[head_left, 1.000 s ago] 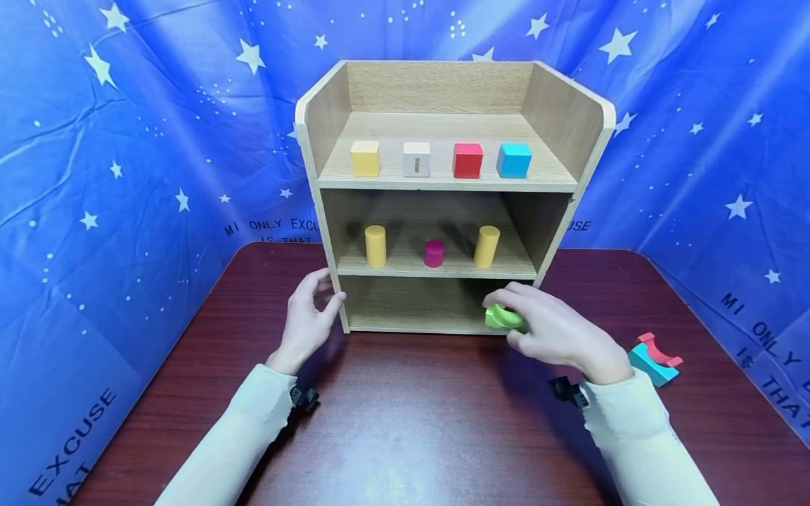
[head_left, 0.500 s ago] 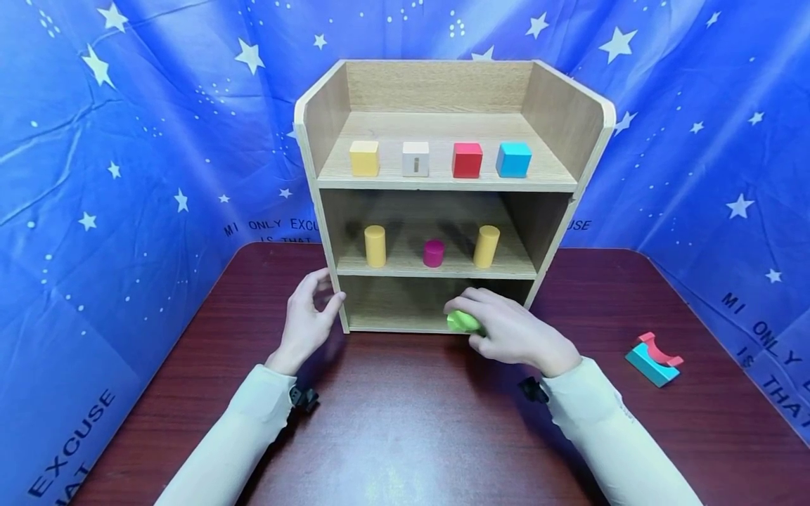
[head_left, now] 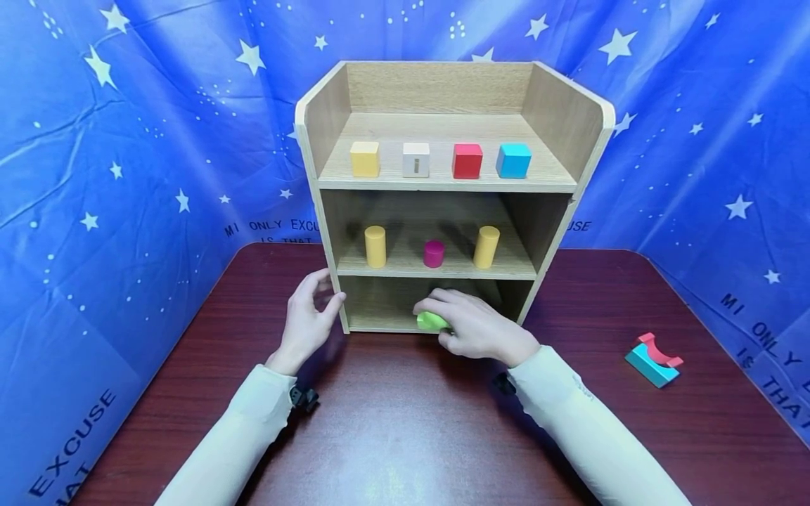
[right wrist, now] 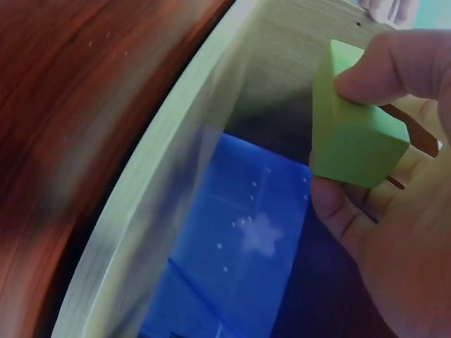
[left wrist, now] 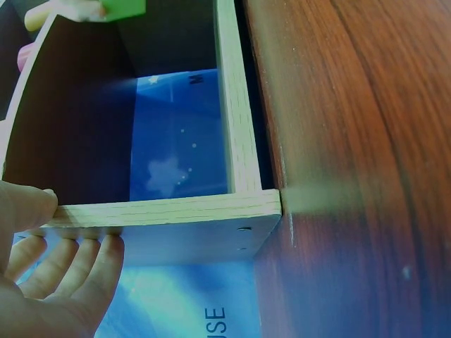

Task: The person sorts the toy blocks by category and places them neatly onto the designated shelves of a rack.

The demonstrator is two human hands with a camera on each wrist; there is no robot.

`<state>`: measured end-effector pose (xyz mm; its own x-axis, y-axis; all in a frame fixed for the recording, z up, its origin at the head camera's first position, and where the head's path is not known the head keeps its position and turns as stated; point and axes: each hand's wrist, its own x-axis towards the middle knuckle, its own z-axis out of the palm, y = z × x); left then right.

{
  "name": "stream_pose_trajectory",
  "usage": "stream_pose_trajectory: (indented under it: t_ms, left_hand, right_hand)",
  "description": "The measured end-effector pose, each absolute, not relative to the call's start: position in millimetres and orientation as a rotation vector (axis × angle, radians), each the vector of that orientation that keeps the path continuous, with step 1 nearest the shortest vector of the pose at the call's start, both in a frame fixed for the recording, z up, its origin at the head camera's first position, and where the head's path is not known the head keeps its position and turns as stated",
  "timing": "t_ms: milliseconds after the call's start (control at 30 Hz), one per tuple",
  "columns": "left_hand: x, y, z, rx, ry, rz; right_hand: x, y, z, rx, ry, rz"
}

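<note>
In the head view, my right hand (head_left: 477,328) holds a light green toy block (head_left: 432,321) in the opening of the lowest shelf level (head_left: 373,302). The right wrist view shows the thumb on one face of this green block (right wrist: 363,141) and fingers round the other side. My left hand (head_left: 305,323) grips the left side panel of the wooden shelf (head_left: 436,88) low down. Up close in the left wrist view, its thumb lies on the panel's inner side and the fingers (left wrist: 102,274) on the outer side.
Yellow, white, red and blue cubes (head_left: 467,161) line the top level. Two yellow cylinders (head_left: 375,247) flank a short magenta cylinder (head_left: 434,254) on the middle level. A red arch block (head_left: 658,351) and a blue block (head_left: 652,367) lie on the table (head_left: 392,450) at right.
My right hand has moved left along the lowest level with the green block, from the right end to about the middle. The left hand has stayed on the side panel.
</note>
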<state>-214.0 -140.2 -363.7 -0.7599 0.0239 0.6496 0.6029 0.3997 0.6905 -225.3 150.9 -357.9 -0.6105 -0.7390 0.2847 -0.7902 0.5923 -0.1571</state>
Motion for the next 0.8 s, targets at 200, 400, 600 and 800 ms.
stream_pose_trajectory:
  t_ms: [200,400,600,800]
  left_hand:
    - [-214.3,-140.0,-363.7,-0.535,-2.104,-1.373]
    - [-214.3,-139.7,-363.5,-0.534,-2.104,-1.377]
    - [-214.0,-140.1,-364.0,-0.529,-2.109,-1.378]
    - [-214.2,-140.4,-364.4,-0.531,-2.107,-1.371]
  right_hand:
    - [-232.9,134.4,-357.4,1.283,-2.658,0.395]
    - [-239.0,120.5,-358.6,1.270,-2.720,0.395]
    - [-246.0,107.6,-364.5,1.265,-2.773,0.408]
    - [-254.1,93.6,-368.3,1.291,-2.778,0.420]
